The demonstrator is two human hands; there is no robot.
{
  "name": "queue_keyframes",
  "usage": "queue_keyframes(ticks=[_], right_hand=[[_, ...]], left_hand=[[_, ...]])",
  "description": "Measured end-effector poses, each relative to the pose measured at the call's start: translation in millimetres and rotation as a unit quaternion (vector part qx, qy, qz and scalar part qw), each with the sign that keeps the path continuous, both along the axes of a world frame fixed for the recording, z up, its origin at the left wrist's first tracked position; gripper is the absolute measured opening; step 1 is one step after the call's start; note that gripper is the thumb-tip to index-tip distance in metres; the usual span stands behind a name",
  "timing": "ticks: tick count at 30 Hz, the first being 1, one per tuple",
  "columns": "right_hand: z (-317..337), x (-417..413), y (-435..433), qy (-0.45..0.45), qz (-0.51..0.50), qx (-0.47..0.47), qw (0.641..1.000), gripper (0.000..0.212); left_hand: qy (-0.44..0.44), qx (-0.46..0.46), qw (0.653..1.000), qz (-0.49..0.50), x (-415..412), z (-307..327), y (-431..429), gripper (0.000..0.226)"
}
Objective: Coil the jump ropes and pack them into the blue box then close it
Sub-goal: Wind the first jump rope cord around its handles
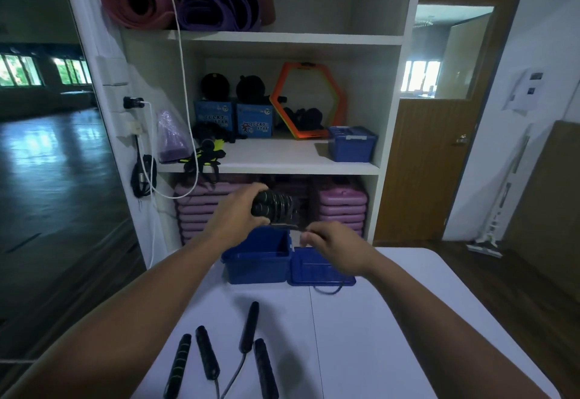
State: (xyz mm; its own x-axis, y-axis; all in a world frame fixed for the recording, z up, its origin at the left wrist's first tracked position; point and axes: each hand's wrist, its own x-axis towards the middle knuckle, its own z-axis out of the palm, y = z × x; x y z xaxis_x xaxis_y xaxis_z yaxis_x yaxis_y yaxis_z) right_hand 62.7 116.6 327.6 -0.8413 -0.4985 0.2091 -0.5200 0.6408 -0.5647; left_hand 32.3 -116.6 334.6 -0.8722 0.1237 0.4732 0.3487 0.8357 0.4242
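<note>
My left hand (241,208) grips the two black handles of a jump rope (276,207), with its cord wound around them, held in the air above the open blue box (255,265). My right hand (332,246) pinches the loose end of that cord just right of the bundle. The box's blue lid (314,273) lies flat beside it on the right, partly under my right hand, and a loop of cord (328,290) shows at the lid's front edge. Several more black rope handles (219,351) lie on the white table (376,320) near me.
Behind the table stands a white shelf unit (282,160) holding another blue lidded box (351,144), small blue cartons, an orange hexagon ring, rolled mats and stacked purple steps. A white cable hangs at its left. A wooden door is at the right.
</note>
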Motion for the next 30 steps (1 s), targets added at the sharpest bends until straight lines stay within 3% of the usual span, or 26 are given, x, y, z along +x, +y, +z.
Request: queue_keyframes(ticks=[4, 9, 12, 16, 20, 25, 30], right_hand=[[31, -7, 9, 0.067, -0.009, 0.020, 0.997, 0.024], [56, -18, 13, 0.085, 0.012, -0.024, 0.996, 0.015], [57, -21, 13, 0.025, 0.033, -0.099, 0.994, 0.012], [42, -18, 17, -0.089, 0.077, -0.247, 0.962, 0.012], [4, -9, 5, -0.231, 0.027, -0.417, 0.879, 0.024], [-32, 0, -21, -0.248, 0.025, -0.377, 0.892, 0.028], [-40, 8, -23, -0.197, 0.013, -0.235, 0.952, 0.026]], left_hand=[[-0.085, -0.013, 0.993, -0.080, 18, -1, -1, 0.063], [-0.178, 0.057, 0.962, -0.196, 48, 19, 9, 0.064], [-0.185, 0.109, 0.948, -0.236, 58, 26, 11, 0.064], [-0.179, 0.209, 0.925, -0.262, 67, 38, 8, 0.064], [-0.143, 0.296, 0.907, -0.263, 69, 47, 9, 0.063], [-0.058, 0.309, 0.939, -0.139, 47, 39, 14, 0.057], [-0.017, 0.280, 0.960, -0.013, 10, 15, 4, 0.055]])
